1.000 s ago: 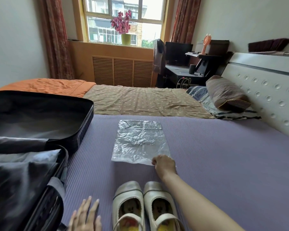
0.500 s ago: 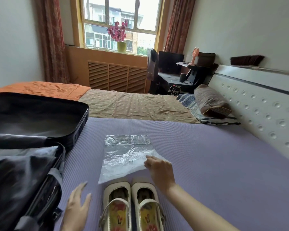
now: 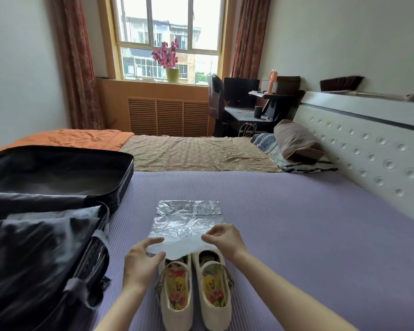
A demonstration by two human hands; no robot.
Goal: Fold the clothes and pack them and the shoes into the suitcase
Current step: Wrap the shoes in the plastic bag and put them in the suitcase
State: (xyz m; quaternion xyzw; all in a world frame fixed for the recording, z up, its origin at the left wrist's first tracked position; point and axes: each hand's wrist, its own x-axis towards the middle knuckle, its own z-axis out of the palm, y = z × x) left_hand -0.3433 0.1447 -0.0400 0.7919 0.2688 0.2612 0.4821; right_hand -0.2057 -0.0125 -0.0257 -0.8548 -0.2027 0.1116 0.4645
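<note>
A clear plastic bag [image 3: 188, 218] lies flat on the purple bed mat, its near edge lifted over the toes of a pair of cream strap shoes [image 3: 195, 289] with flowered insoles. My left hand [image 3: 141, 260] pinches the bag's near left corner. My right hand [image 3: 221, 238] pinches the near right edge. The shoes stand side by side between my forearms. An open black suitcase [image 3: 58, 177] lies at the left, with dark lining and straps in its near half.
A purple mat [image 3: 296, 235] covers the near bed. Beyond it are a tan sheet [image 3: 196, 151], an orange blanket [image 3: 65, 138] and a brown pillow [image 3: 296, 142]. A white headboard [image 3: 368, 151] runs along the right. A desk stands under the window.
My left hand has come up from the mat's edge and taken the bag's near corner. My right hand has lifted the near edge and drawn it over the shoes' toes.
</note>
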